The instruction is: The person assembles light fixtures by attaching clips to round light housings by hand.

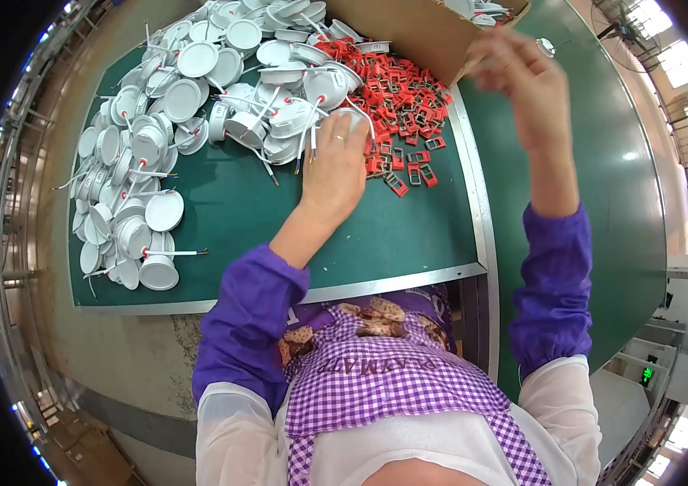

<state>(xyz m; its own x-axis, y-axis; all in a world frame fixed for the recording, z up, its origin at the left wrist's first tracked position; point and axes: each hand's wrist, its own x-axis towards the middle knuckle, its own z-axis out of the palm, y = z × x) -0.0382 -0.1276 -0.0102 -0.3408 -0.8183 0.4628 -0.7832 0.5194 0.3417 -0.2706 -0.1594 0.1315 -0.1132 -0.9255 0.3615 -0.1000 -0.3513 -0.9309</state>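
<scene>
My left hand [336, 166] is at the upper middle of the frame, its fingertips on a white lamp at the near edge of the pile of white lamps [183, 100]. Those fingers lie fairly close together, a ring on one; I cannot tell whether they grip the lamp or only rest on it. My right hand [526, 81] is raised at the upper right, its fingers bent toward the corner of a cardboard box [421, 28]; they blur, so I cannot tell whether they hold anything. The lamps, with their loose wires, spread from the top middle down the left side of the green table [344, 235]. Just right of my left hand, red clips [400, 97] with metal parts lie heaped, a few scattered toward me. More white lamps [461, 8] show inside the box at the top
</scene>
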